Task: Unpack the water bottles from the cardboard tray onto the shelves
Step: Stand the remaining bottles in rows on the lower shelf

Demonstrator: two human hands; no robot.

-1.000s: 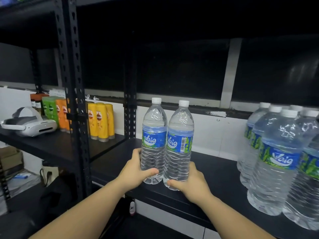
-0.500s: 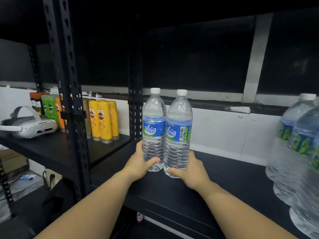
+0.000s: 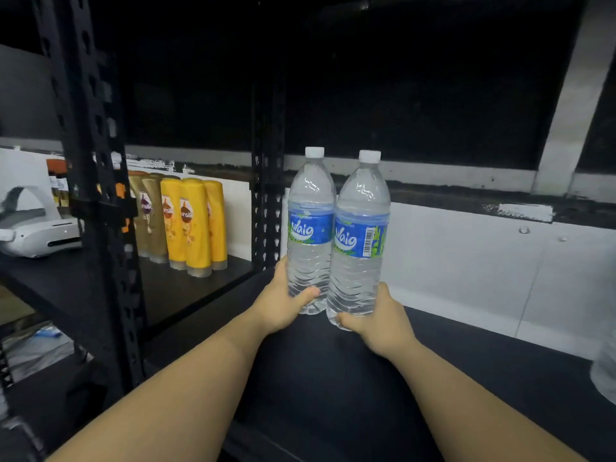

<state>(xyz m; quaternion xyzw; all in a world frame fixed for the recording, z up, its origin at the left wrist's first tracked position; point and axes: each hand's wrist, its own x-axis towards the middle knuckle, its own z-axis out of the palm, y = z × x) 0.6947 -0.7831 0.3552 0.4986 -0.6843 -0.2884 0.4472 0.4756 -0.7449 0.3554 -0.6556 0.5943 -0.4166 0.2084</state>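
Bottles, 2 and full, stand upright and touching over the black shelf (image 3: 333,378); whether their bases rest on it is hard to tell. The left hand (image 3: 283,301) grips the left bottle (image 3: 310,228) low, the right hand (image 3: 380,318) the right bottle (image 3: 360,235). Likely heavy, with thin, ribbed, yielding walls, so low grips suit them.

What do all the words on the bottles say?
"Waig": blue label of the left water bottle.
"Waig": blue label of the right water bottle; barcode digits and small print above the name are too small to read.
"sunsilk", partly cut off: yellow shampoo bottles.
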